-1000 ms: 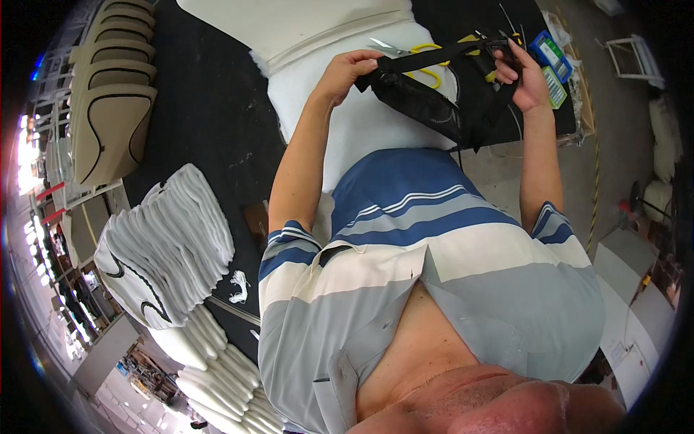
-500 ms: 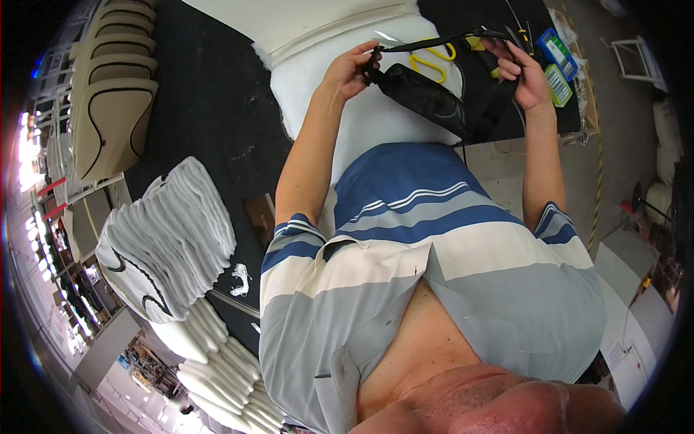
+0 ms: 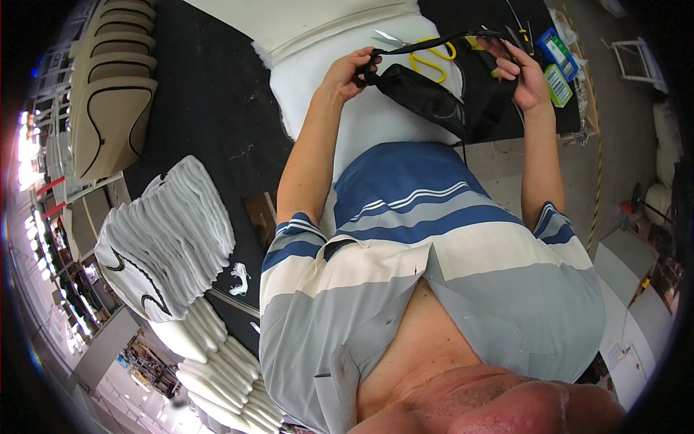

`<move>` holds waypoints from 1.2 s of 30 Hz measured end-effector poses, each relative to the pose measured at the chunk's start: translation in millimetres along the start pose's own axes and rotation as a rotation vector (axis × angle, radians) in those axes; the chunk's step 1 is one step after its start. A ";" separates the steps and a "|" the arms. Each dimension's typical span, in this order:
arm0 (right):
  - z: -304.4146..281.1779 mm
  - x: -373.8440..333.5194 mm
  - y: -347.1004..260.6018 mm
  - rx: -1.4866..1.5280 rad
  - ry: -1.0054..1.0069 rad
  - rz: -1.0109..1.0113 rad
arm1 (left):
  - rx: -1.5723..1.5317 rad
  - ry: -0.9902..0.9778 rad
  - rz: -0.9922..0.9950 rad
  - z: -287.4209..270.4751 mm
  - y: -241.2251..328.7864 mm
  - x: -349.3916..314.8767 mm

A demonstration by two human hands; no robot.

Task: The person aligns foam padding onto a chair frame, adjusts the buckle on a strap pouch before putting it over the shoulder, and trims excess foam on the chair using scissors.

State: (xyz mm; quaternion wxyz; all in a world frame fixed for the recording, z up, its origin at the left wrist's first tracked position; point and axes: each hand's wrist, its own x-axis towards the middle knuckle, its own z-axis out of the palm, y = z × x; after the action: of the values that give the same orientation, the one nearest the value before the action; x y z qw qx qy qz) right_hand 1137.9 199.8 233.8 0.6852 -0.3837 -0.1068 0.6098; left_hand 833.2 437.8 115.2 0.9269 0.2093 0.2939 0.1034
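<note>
My left hand (image 3: pixel 350 77) is closed around the bunched end of a limp black fabric piece with a strap and a mesh-like pouch (image 3: pixel 423 98); its exact kind is unclear. On the far side, my right hand (image 3: pixel 530 81) grips the other end, thumb and fingers around the dark fabric. The strap stretches between both hands, and the pouch part sags below it. Just behind the strap lie scissors with yellow handles (image 3: pixel 431 69), their blades on a white padded sheet (image 3: pixel 311 94).
A blue box (image 3: pixel 557 52) and a green box (image 3: pixel 558 85) lie right of my right hand. At left stand stacked beige panels with black piping (image 3: pixel 116 130), piled white padded pieces (image 3: pixel 173 224) and a white thread bundle (image 3: pixel 240 279) on the black table (image 3: pixel 206 94).
My left hand has shifted slightly down with its end of the black fabric, and the strap's bunched end sits a little differently. My right hand has barely moved.
</note>
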 end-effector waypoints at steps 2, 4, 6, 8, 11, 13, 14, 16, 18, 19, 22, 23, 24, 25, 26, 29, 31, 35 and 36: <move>2.2 -0.8 0.1 -0.009 -0.009 -0.006 | 0.212 0.106 0.091 5.6 1.8 -6.0; 3.8 -1.6 -1.4 -0.005 -0.013 -0.010 | 0.293 0.121 0.096 6.5 5.5 -9.6; 4.8 -1.4 -2.6 -0.001 -0.019 -0.013 | 0.374 0.138 0.102 5.1 10.3 -15.0; 2.4 -2.0 -4.1 0.031 -0.015 -0.011 | 0.440 0.126 0.109 9.0 17.3 -22.9; -0.5 -2.8 -4.6 0.044 -0.063 -0.028 | 0.477 0.101 0.148 2.0 25.1 -25.2; -0.6 -4.3 -4.7 0.024 -0.038 -0.036 | 0.418 0.105 0.171 -1.0 27.8 -25.2; -0.4 -5.7 -5.3 0.005 -0.012 -0.043 | 0.359 0.108 0.193 -1.8 29.4 -24.4; 4.2 -6.1 -3.1 -0.032 -0.022 -0.042 | 0.314 0.119 0.210 -6.8 31.4 -25.5; 10.4 -6.3 -2.7 -0.071 -0.032 -0.041 | 0.269 0.127 0.228 -11.9 31.6 -23.8; 12.0 -7.2 -1.6 -0.112 -0.008 -0.053 | 0.242 0.139 0.236 -11.9 31.9 -24.2; 14.9 -8.9 -0.3 -0.130 0.021 -0.062 | 0.202 0.176 0.244 -10.3 30.4 -22.8; 16.4 -9.6 0.0 -0.134 0.022 -0.069 | 0.186 0.206 0.247 -10.1 30.3 -22.3; 17.5 -10.4 0.3 -0.136 0.023 -0.076 | 0.188 0.203 0.245 -9.7 30.1 -21.3; 18.9 -10.3 0.2 -0.137 0.022 -0.076 | 0.200 0.216 0.248 -11.2 29.0 -20.7; 20.2 -10.2 0.0 -0.135 0.019 -0.079 | 0.213 0.230 0.251 -12.9 28.1 -20.2; 19.8 -9.9 -0.4 -0.138 0.007 -0.083 | 0.200 0.220 0.262 -15.0 27.1 -18.6; 19.8 -10.2 -0.6 -0.144 -0.002 -0.083 | 0.215 0.226 0.266 -14.7 27.3 -17.7; 20.8 -10.7 0.9 -0.193 -0.017 -0.110 | 0.301 0.238 0.288 -11.7 26.4 -17.2; 20.8 -10.9 1.4 -0.215 -0.022 -0.120 | 0.304 0.234 0.287 -10.7 26.0 -17.4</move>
State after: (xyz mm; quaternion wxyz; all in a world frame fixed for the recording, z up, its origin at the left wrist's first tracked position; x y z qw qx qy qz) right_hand 1121.6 197.9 250.6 0.6741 -0.4415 -0.2018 0.5567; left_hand 811.1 459.0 127.6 0.8203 0.3725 0.3786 0.2121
